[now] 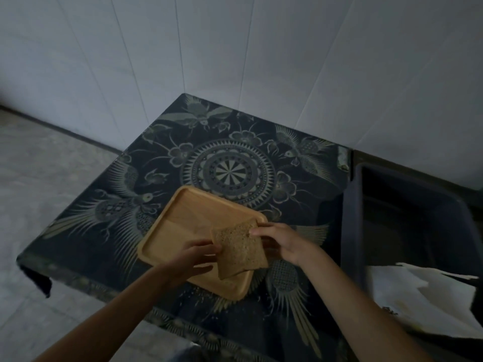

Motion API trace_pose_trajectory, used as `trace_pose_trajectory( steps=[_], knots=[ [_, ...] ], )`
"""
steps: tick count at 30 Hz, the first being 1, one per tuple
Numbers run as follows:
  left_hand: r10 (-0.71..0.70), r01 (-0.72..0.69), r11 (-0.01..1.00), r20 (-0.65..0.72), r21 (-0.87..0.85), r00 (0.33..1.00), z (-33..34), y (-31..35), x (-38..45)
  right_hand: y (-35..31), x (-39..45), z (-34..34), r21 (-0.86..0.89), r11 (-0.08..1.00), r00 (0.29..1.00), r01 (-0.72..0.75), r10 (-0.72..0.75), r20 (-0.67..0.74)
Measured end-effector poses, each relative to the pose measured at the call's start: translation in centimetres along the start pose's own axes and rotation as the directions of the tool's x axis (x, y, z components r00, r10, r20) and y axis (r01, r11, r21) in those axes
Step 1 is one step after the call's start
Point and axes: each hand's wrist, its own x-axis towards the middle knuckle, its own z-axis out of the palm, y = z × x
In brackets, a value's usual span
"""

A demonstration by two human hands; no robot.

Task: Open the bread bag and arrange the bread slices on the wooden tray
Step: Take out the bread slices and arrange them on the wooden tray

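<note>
both hands hold bread (239,250) over the near right corner of the tray (183,218); left hand (194,257) pinches its left edge, right hand (281,241) grips the top right corner; the tray lies on a patterned cloth (230,163); a dark bin (407,218) stands right.

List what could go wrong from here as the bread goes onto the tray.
1. Both the left hand and right hand pinch the bread only at its edges; a soft slice may tear or sag.
2. The bread hangs over the near right corner of the tray; set down there, it could overlap the rim or crowd later slices.
3. Crumbs already lie on the tablecloth beside the tray; more may fall.
</note>
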Motion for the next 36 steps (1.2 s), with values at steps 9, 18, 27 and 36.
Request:
trace_pose_trajectory(
  steps=[9, 18, 27, 36],
  knots=[
    [-0.135, 0.123, 0.952, -0.022, -0.279, 0.991, 0.5, -6.8, 0.2, 0.2, 4.7, 0.0, -0.247, 0.960, 0.973, -0.133, 0.174, 0.149],
    [-0.234, 0.156, 0.849, -0.095, -0.504, 0.968, 2.6, -9.6, -0.2, -1.6, 7.9, 1.5, -0.566, 0.808, 0.920, -0.164, 0.332, 0.209],
    [-0.234, 0.135, 0.735, -0.061, -0.665, 0.970, 2.5, -11.0, -0.2, -0.8, 10.7, 3.1, -0.649, 0.757, 0.940, -0.077, 0.273, 0.206],
    [-0.279, 0.216, 0.695, 0.019, -0.686, 0.960, 0.8, -10.5, -0.6, -0.5, 10.4, 2.8, -0.632, 0.775, 0.956, -0.017, 0.197, 0.215]
  ],
)
